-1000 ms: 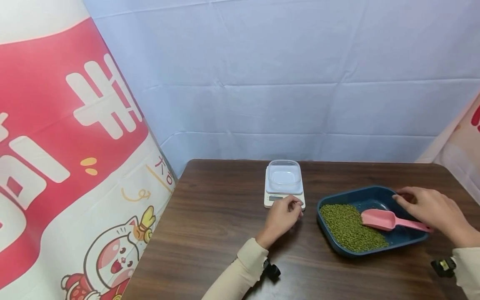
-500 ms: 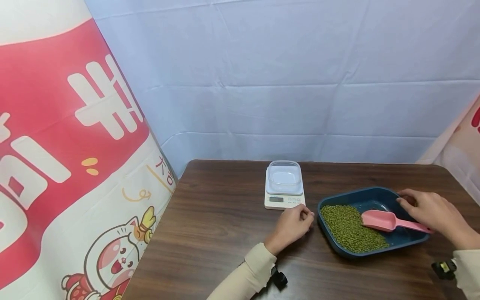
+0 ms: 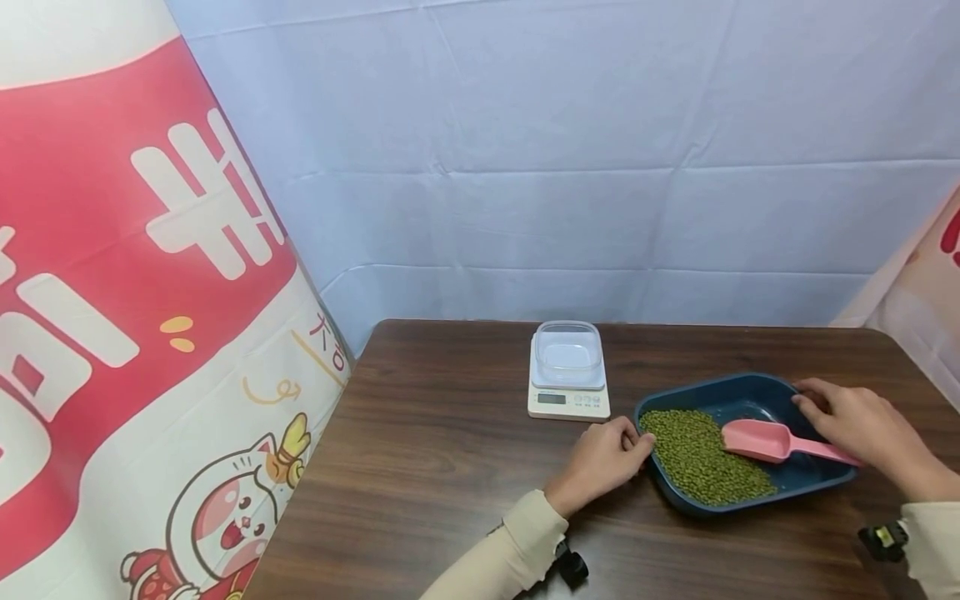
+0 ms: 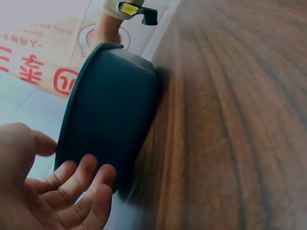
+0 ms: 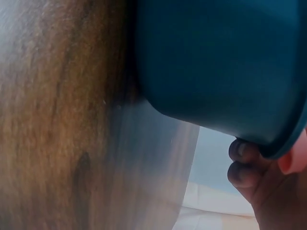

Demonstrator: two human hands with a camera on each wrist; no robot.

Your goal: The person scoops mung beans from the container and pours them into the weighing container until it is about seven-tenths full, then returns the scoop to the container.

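A dark blue tray [image 3: 742, 494] holds a heap of green beans [image 3: 697, 462], which look like mung beans, in its left part. A pink scoop [image 3: 759, 439] lies in it, handle over the right rim. My left hand [image 3: 603, 462] is at the tray's left rim, thumb over the edge. In the left wrist view, the fingers [image 4: 84, 179] of that hand curve against the tray's outer wall [image 4: 112, 103]. My right hand [image 3: 862, 425] grips the far right corner. From the right wrist, its fingertips [image 5: 242, 175] show under the rim, close to the pink handle [image 5: 295, 155].
A white kitchen scale [image 3: 570, 404] bearing a clear plastic box [image 3: 570, 350] stands at the back middle, left of the tray. The brown wooden table [image 3: 420, 433] ends at a pale cloth backdrop [image 3: 540, 208]. A printed red and white banner [image 3: 112, 250] hangs at left.
My left hand has moved from the front of the scale rightward and nearer to me, reaching the tray's left rim. The scale's display is uncovered. My right hand stays at its corner.
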